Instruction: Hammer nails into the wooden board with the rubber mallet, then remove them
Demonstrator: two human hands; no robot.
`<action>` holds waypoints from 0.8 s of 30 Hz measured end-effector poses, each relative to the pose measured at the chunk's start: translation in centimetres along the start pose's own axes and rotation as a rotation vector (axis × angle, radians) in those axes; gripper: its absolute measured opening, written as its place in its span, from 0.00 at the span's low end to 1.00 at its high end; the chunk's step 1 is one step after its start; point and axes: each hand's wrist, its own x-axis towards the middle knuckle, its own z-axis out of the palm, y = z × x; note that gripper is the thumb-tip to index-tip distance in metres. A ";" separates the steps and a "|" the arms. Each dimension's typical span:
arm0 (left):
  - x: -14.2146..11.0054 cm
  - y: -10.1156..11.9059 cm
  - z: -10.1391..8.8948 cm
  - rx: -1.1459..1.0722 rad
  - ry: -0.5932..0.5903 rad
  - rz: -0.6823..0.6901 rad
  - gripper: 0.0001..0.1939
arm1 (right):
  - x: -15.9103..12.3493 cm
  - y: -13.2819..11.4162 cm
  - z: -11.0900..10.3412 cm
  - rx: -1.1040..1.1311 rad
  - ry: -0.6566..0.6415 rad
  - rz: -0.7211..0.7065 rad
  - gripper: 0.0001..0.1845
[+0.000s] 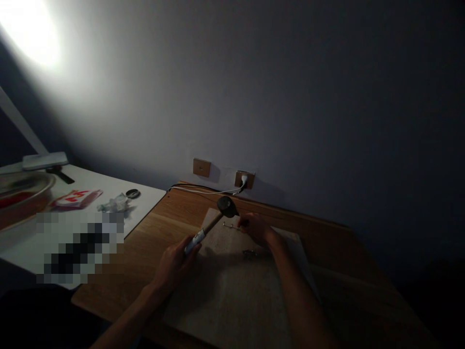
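Note:
My left hand is wrapped round the lower handle of a hammer. Its handle is wooden with a white wrapped grip, and its dark head is raised at the upper end, close to my right fingers. My right hand is closed in a pinch over the far part of a pale board. What those fingers hold is hidden in shadow. Small shiny metal pieces show just left of the fingertips. A small dark metal item lies on the board below my right wrist.
The board lies on a wooden table. White and black cables run along the back to a wall socket. On a white table at left are a large clear bowl, a red-and-white packet and crumpled plastic.

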 end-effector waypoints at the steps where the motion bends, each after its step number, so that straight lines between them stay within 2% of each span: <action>1: 0.0 0.0 0.0 -0.007 -0.006 -0.001 0.18 | 0.0 0.0 0.0 -0.011 0.001 0.000 0.11; 9: 0.1 0.0 0.1 -0.018 -0.013 -0.015 0.19 | 0.2 -0.3 0.1 -0.051 -0.005 -0.026 0.11; 19: 0.1 -0.3 0.3 -0.005 -0.018 -0.015 0.17 | 0.3 -0.5 0.7 0.023 0.019 -0.079 0.09; 24: 0.2 0.1 0.0 -0.010 -0.048 -0.021 0.18 | 0.2 -0.6 0.9 0.055 0.046 -0.078 0.15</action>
